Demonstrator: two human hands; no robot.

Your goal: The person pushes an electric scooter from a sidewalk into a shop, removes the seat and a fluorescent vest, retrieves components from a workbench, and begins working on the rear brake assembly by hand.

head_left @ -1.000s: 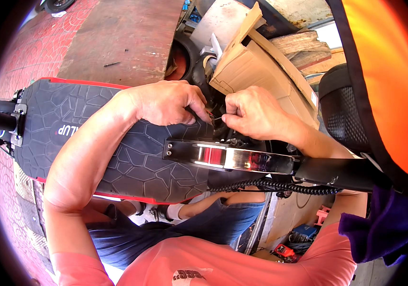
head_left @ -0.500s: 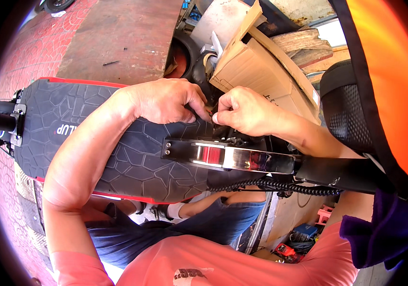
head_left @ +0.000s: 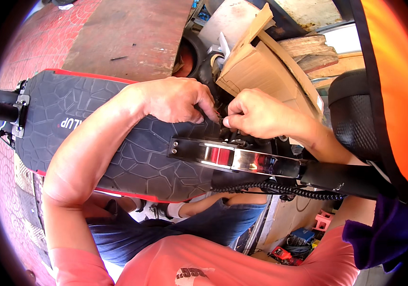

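Observation:
An electric scooter lies across in front of me, its black, crack-patterned deck (head_left: 70,100) edged in red. At the deck's front end my left hand (head_left: 177,101) reaches over, thumb and forefinger brought together. Facing it, my right hand (head_left: 266,114) is pinched, its fingertips almost meeting those of the left. Something small and thin, perhaps wire ends, shows between the fingertips, too small to make out. Below the hands runs a shiny curved neck bracket (head_left: 261,161) with a red reflector (head_left: 219,156), leading to the black stem (head_left: 344,178). Dark parts under the fingers are mostly hidden.
A coiled black cable (head_left: 280,187) runs beneath the stem. Beyond my hands stand an open cardboard box (head_left: 261,71) and a tire (head_left: 189,55). An orange-and-black cover (head_left: 397,95) hangs at right, above a purple cloth (head_left: 375,233). Tools (head_left: 285,252) lie at lower right.
The view has shifted slightly, so the scooter and box appear farther right. Both hands keep their pinched pose at the same spot on the scooter, with little finger movement.

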